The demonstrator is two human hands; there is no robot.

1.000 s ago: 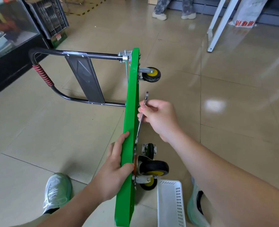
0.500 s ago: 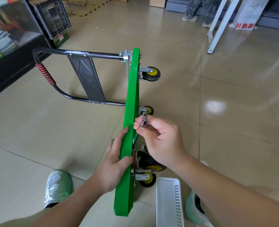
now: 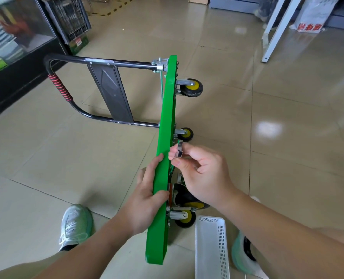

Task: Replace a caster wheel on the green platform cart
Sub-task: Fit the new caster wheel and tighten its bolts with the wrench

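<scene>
A green cart (image 3: 167, 121) stands on its long edge on a tiled floor (image 3: 288, 148). Its deck is upright, and its wheels stick out to the right. The left grip (image 3: 147, 196) clasps the top edge of the deck, fingers on the left face and thumb on the wheel side. The right grip (image 3: 203, 174) is just right of the deck and pinches the silver head of a wrench (image 3: 179, 150) between thumb and forefinger, close to the deck's underside. Directly beneath this wrist are two black-and-yellow caster wheels (image 3: 187, 200), partly hidden by it. Two more wheels (image 3: 191, 88) sit further along the deck. The black handle (image 3: 106, 62) folds out to the left. A white basket (image 3: 211, 248) lies near the right shoe (image 3: 241, 252).
</scene>
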